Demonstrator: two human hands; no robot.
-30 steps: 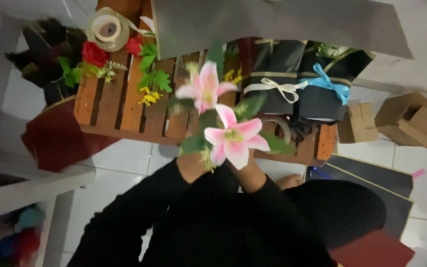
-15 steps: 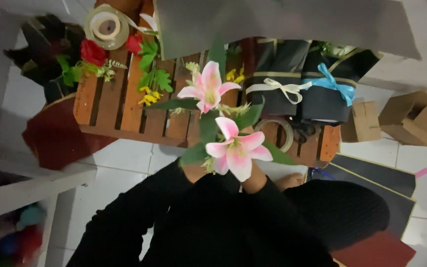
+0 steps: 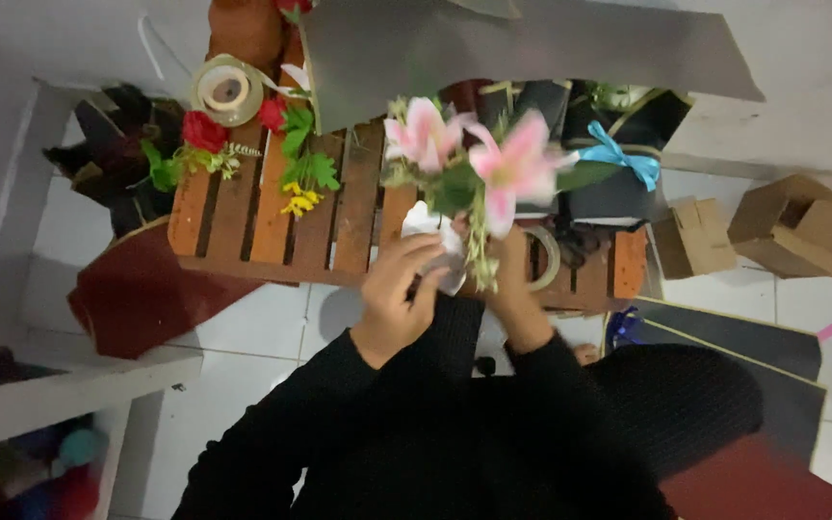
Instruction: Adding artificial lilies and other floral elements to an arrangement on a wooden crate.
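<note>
- The left hand has its grip curled around a white wrap at the base of the pink lilies, fingers bent and touching the wrap's front.
- The right hand is clenched on the stems just beside the wrap, holding the lilies upright over the near edge of the wooden slat tabletop.
- The stems are mostly hidden behind the two hands, and the blooms are blurred.
- The wrap's material cannot be made out.
- Both forearms, in black sleeves, rise from the bottom of the view and meet below the lilies, wrists close together.
- On the tabletop, left of the lilies, lie a red rose, green leaves and a tape roll.
- Right of the lilies stands a dark box with a blue ribbon; beyond the tabletop, cardboard boxes sit on the floor.
</note>
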